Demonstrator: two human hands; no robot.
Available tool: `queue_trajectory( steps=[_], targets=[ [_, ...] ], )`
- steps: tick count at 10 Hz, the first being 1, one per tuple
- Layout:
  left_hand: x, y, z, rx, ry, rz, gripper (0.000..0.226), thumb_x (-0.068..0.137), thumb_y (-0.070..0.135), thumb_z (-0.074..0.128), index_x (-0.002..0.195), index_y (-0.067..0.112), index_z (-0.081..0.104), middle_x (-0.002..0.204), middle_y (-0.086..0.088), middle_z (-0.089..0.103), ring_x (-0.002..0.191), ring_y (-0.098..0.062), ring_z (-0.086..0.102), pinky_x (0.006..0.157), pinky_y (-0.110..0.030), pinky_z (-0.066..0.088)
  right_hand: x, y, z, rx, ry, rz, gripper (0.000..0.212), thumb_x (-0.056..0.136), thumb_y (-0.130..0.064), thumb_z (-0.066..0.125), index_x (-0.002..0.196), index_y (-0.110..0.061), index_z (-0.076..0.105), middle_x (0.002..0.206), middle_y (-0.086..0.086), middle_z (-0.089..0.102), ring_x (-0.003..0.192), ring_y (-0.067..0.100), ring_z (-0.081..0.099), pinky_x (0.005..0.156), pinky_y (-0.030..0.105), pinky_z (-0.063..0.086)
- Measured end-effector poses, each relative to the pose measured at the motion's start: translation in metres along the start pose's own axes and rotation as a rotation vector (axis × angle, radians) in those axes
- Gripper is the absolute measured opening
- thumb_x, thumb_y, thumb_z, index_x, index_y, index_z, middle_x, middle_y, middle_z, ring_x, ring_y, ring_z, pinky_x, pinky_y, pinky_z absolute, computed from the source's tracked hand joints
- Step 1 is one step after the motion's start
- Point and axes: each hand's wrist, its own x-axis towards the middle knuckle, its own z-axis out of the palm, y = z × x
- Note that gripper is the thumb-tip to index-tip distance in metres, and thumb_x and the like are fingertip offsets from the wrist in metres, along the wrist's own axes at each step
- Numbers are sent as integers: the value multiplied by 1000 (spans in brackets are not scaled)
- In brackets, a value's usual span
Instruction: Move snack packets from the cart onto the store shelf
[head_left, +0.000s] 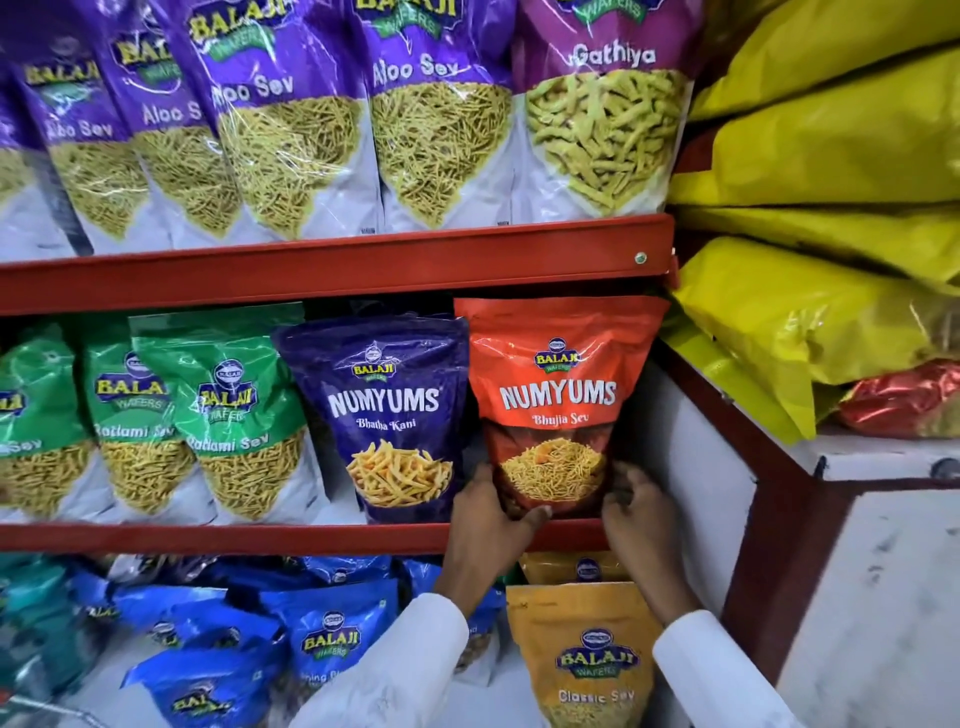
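Observation:
An orange Numyums Bhujia Sev packet (558, 395) stands upright at the right end of the middle red shelf (218, 538). My left hand (488, 519) grips its lower left corner, thumb across the front. My right hand (639, 512) holds its lower right edge, fingers curled behind it. A dark blue Numyums Bhatha Kani packet (387, 415) stands right beside it on the left. The cart is out of view.
Green Ratlami Sev packets (234, 415) fill the shelf's left part. Purple Aloo Sev and Gathiya packets (436, 114) line the upper shelf. Blue packets (322, 629) and yellow Classic Sev packets (587, 654) sit below. Yellow bags (821, 156) are stacked on the white side unit (883, 571) at right.

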Motion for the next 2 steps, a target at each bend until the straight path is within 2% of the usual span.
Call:
queue_trajectory(
  steps=[1, 2],
  targets=[
    [-7, 1, -8, -5, -30, -6, 64, 70, 45, 81, 117, 16, 49, 95, 0, 74, 84, -14, 68, 75, -31, 58, -6, -4, -3, 66, -15, 15, 48, 87, -5, 54, 132, -20, 55, 122, 11, 70, 110, 29, 65, 92, 44, 54],
    [-14, 7, -18, 9, 40, 81, 65, 71, 46, 79, 121, 19, 47, 102, 0, 72, 92, -15, 66, 82, -33, 57, -26, 4, -12, 97, 107, -65, 48, 87, -8, 56, 132, -26, 54, 128, 2, 67, 116, 22, 63, 95, 46, 54]
  ],
)
